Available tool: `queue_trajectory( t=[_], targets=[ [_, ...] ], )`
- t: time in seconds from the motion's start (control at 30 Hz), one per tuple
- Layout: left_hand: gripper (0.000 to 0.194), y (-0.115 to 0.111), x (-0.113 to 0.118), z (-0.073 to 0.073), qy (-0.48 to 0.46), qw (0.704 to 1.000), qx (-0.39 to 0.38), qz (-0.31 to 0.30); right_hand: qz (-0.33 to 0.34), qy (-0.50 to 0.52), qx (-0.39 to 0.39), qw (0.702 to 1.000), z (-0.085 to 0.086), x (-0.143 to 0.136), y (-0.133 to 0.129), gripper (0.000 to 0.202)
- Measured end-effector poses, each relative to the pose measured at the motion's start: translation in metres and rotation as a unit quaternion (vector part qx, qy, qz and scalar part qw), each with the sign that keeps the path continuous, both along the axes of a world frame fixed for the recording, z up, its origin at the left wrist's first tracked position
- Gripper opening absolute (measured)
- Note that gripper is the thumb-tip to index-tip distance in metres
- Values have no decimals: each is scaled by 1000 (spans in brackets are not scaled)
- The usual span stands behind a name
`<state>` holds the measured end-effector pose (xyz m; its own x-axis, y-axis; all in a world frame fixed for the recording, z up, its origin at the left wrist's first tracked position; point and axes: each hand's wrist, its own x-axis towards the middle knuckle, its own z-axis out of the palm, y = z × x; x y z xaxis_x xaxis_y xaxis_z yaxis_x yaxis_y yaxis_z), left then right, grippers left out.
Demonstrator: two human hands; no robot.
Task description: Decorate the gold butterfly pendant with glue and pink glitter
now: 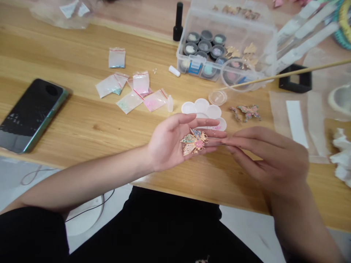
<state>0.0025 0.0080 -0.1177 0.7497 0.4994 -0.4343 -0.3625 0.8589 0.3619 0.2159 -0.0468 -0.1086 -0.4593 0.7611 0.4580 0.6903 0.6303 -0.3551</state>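
A gold butterfly hair clip, with blue, green and pale glittery wings and a pink flower, lies over the palm of my left hand. That hand is turned palm up, its fingers stretched out. My right hand pinches the far end of the clip's slim metal shank between thumb and fingers. Behind my left fingertips is a white flower-shaped palette with pink bits in one well. Farther right, a colored butterfly ornament rests on the table beside a smaller wing-like piece.
A clear plastic case holds small dark pots and gold butterfly pieces. Several zip bags of glitter lie left of it. A phone is at far left. A thin wooden stick crosses above a black box. Crumpled tissue sits far right.
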Motion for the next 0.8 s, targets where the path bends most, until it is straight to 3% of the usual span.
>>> queue_trajectory(
  t=[0.8],
  targets=[
    [42, -1, -1, -5, -29, 999, 18, 3, 13, -24, 19, 999, 2, 0, 1, 25]
  ],
)
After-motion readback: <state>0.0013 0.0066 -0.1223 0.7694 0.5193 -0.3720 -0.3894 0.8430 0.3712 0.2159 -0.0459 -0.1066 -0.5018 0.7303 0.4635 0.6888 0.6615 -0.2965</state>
